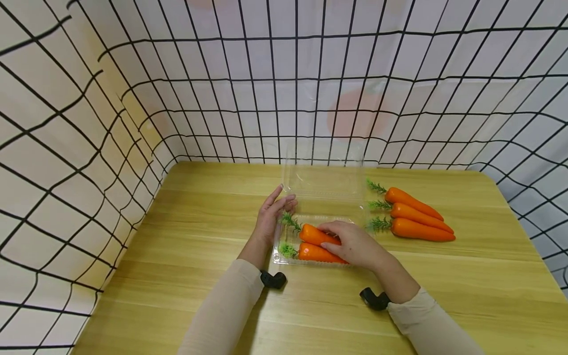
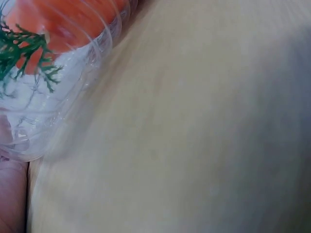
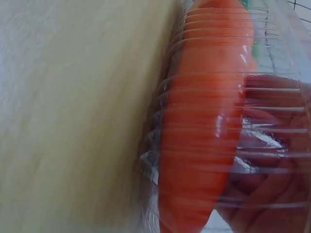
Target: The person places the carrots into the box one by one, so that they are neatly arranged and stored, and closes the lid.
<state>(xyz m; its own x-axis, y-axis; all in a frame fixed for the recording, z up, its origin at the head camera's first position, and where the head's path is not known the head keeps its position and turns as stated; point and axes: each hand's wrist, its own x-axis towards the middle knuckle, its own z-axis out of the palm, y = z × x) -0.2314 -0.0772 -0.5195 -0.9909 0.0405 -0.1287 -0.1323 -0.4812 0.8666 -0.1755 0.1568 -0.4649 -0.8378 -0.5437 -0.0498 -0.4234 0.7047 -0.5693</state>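
Two orange carrots with green tops lie side by side in a clear plastic clamshell box (image 1: 276, 259), its lid (image 1: 324, 172) raised at the back. My right hand (image 1: 355, 242) grips the farther carrot (image 1: 312, 234), thumb on its near side and fingers over its far side. The nearer carrot (image 1: 312, 252) lies along the box's front wall; through the ribbed wall the right wrist view shows a carrot (image 3: 204, 126) lengthwise. My left hand (image 1: 268, 219) rests against the box's left side, fingers extended near the back left corner. In the left wrist view, a green top (image 2: 24, 51) shows inside the box.
Three more carrots (image 1: 421, 229) lie side by side on the wooden table (image 1: 186, 236), right of the box, tops facing left. A black wire grid (image 1: 266, 79) stands around the back and sides. Each wrist carries a black camera mount (image 1: 272, 280).
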